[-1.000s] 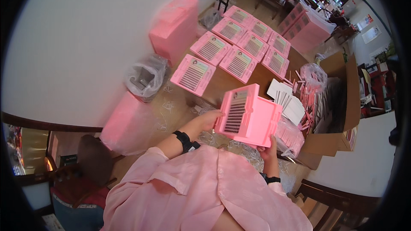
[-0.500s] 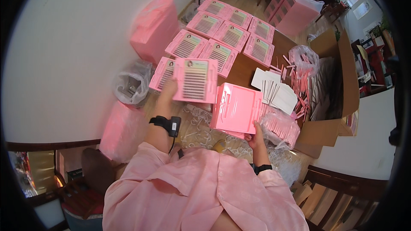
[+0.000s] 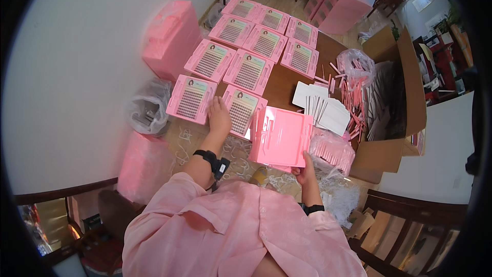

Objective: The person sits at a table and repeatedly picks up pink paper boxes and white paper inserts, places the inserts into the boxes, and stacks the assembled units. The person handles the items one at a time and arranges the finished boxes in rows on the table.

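My left hand (image 3: pixel 220 117) lies with outstretched fingers at the left edge of a flat pink eyelash case (image 3: pixel 243 111), which rests at the table's near edge. Rows of dark lash clusters show on its printed card. Left of that hand is another filled eyelash case (image 3: pixel 191 98). My right hand (image 3: pixel 306 173) grips the lower right corner of a stack of empty pink cases (image 3: pixel 285 136). The stack stands at the near edge, partly covering the right side of the case by my left hand. Some right-hand fingers are hidden beneath it.
Several filled cases (image 3: pixel 248 73) cover the table's left and far parts. To the right are white cards (image 3: pixel 330 114), scattered pink sticks (image 3: pixel 354 103), a plastic-wrapped pink bundle (image 3: pixel 333 154) and an open cardboard box (image 3: pixel 414 87). A lined bin (image 3: pixel 147 112) and wrapped pink stacks (image 3: pixel 170 41) stand left.
My left hand has lowered the filled eyelash case it carried onto the table's near edge, and its fingers have straightened. My right hand stays on the stack. The whole view has shifted slightly.
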Motion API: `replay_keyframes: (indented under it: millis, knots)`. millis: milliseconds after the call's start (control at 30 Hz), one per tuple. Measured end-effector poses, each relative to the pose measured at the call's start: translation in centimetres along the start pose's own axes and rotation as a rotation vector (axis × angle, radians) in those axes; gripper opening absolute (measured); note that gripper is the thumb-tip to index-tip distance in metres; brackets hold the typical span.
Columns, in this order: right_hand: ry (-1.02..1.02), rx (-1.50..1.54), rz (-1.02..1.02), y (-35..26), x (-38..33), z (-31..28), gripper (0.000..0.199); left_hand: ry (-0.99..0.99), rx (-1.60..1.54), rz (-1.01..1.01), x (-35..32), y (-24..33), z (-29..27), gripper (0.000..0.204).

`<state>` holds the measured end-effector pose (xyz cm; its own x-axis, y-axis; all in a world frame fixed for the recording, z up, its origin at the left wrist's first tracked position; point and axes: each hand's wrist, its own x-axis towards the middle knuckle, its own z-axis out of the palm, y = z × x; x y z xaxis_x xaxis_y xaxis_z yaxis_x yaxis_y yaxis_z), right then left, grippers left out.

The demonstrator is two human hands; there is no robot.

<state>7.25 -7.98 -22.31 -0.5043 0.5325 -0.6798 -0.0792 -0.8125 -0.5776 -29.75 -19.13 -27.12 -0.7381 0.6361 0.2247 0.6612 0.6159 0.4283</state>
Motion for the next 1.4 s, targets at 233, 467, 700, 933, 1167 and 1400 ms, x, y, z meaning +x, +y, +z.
replay_keyframes:
  millis: [233, 467, 700, 933, 1167, 1400]
  knots:
    - [0.023, 0.060, 0.003, 0.4, -1.1, -0.1, 0.034, -0.877, -0.865, -0.272, -5.8, 7.2, -0.1, 0.071]
    - [0.019, -0.110, -0.114, -1.9, -3.8, -2.5, 0.039, -1.052, -1.321, -0.456, -7.7, 10.0, -2.1, 0.093]
    - [-0.053, -0.302, -0.203, -4.1, -2.6, 2.1, 0.065, -0.708, -1.588, -0.326, -7.5, 7.1, -8.8, 0.083]
    - [-0.431, -0.465, 0.033, 4.4, 2.6, 19.6, 0.076, 0.022, -1.562, -0.693, -14.9, -6.8, -16.8, 0.069]
    - [-0.898, -0.957, 0.282, 25.3, 7.4, 40.5, 0.091, 0.395, -2.013, -0.699, -29.8, -29.9, -20.6, 0.078]
    - [-0.761, -1.231, 0.631, 48.4, 13.6, 52.5, 0.093, 0.424, -1.851, -1.063, -34.5, -49.2, -22.4, 0.077]
